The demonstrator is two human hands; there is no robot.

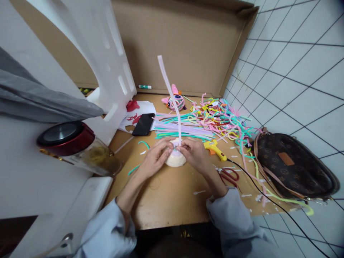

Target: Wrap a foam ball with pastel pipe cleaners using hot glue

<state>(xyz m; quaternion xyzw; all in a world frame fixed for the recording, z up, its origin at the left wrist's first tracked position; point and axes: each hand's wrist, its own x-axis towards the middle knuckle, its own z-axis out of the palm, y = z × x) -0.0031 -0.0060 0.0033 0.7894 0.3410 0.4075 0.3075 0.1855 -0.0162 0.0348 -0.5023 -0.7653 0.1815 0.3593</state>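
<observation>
A white, rounded, dome-like piece (175, 161) sits on the table between my hands, with pale lilac material around its upper part. My left hand (157, 156) is closed at its left side, thumb and fingertips pressed to the top. From the right, my right hand (195, 153) pinches the low end of a pale pink-lilac pipe cleaner (177, 111). That pipe cleaner stands up from the piece, bending to the upper left. Fingers partly hide the spot where it meets the piece.
Behind my hands lie straight pipe cleaners (185, 128), a tangled pile (220, 116), a black phone (143, 124) and a pink figure (176, 101). To the right are a yellow glue gun (215, 149) with its cord, red-handled scissors (228, 175) and a brown bag (292, 165). A bottle (80, 147) stands left.
</observation>
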